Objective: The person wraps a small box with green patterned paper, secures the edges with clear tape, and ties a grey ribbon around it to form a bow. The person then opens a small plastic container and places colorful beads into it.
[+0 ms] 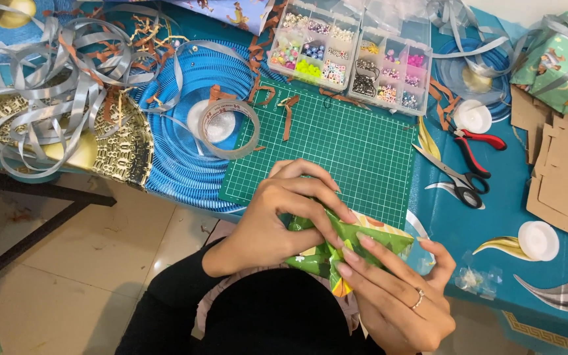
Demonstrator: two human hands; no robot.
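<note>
Both my hands grip a small parcel wrapped in green patterned paper [353, 242] at the near edge of the green cutting mat [336, 144]. My left hand [284, 210] curls over its left end, with the fingers pressing down on the top fold. My right hand [396, 289], with a ring on one finger, holds it from below and from the right, two fingers laid across the paper. Much of the parcel is hidden by the hands.
A clear tape roll [229, 129] lies left of the mat on a blue ribbed disc [185, 171]. Two bead boxes [356, 56] stand behind it. Scissors [458, 181], red pliers [478, 141], white spools [538, 240], cardboard pieces [563, 171], a wrapped green box [560, 59] and grey ribbon [47, 72] lie around.
</note>
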